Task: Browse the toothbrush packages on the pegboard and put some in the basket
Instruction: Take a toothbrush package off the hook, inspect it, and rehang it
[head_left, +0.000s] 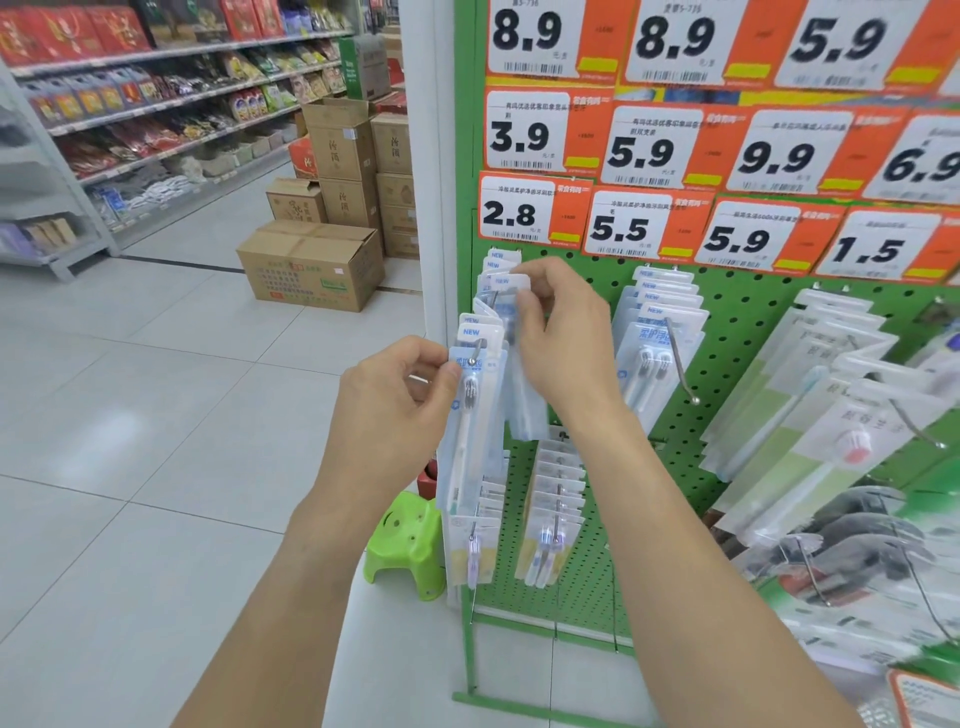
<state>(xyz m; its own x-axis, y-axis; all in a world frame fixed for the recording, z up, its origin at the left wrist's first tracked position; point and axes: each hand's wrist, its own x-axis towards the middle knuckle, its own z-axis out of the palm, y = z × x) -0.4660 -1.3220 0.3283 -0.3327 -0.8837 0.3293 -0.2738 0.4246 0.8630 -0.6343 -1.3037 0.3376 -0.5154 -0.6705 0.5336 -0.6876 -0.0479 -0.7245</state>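
Two hands (400, 400) reach in at the centre of the frame, and one green stool (408, 540) stands below them on the floor. Eleven price cards (519, 215) fill the upper right, though more may be cut off. The cardboard boxes (311, 265) stacked at upper centre number about eight.

The scene is bright and evenly lit from overhead, with soft pale reflections on the glossy floor tiles (156, 395) at the left and only faint shadows under the green stool (408, 540) near the bottom centre. The wide lens bends straight lines towards the edges, so the shelves (171, 98) in the upper left lean and curve, and the price tags (670, 150) along the top are sharp enough to read their large numbers while the small print stays smeared. Glare whitens the clear packets (810, 441) at the right edge, which look soft and blurred, as does the lower right corner.
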